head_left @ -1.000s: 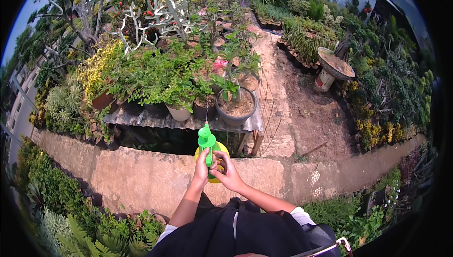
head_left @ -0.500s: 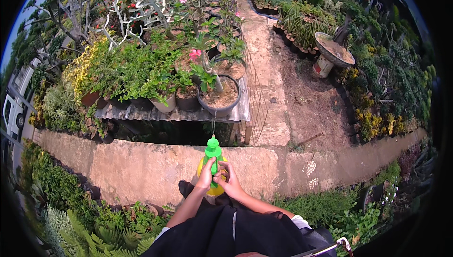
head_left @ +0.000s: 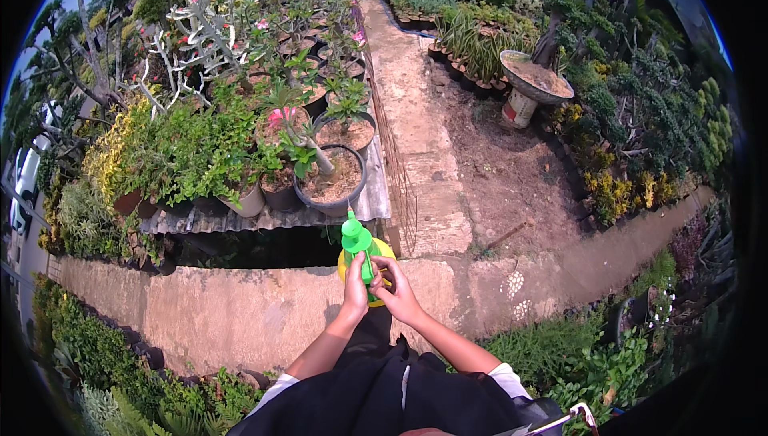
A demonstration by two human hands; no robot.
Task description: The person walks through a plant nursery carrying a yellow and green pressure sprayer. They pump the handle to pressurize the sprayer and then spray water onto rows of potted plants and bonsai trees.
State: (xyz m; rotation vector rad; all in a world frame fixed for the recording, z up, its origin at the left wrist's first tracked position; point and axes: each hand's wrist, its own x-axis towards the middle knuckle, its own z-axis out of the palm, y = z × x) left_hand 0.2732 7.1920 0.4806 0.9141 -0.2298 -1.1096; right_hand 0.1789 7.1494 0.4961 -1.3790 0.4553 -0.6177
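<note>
Both my hands are on a spray bottle with a green pump head (head_left: 354,234) and a yellow body, held upright in front of me. My left hand (head_left: 355,292) wraps the green neck from the left. My right hand (head_left: 398,298) grips it from the right, with its fingers curled round the handle. The nozzle points away from me, close to the rim of a dark round pot (head_left: 328,207). In that pot a thick-stemmed plant (head_left: 322,162) leans to the left, bearing a pink flower (head_left: 282,118). My hands cover much of the yellow body.
The pots stand on a corrugated sheet bench (head_left: 372,200) with a dark gap below. A concrete path (head_left: 232,308) crosses in front of me, and another (head_left: 424,156) runs away beside wire mesh. Farther right stands a bowl-shaped planter (head_left: 538,78) on a pedestal. Hedges border the path.
My view has shifted right and I stand closer to the bench. The sprayer has come nearer the dark pot. The thin stream from the nozzle, visible before, no longer shows clearly.
</note>
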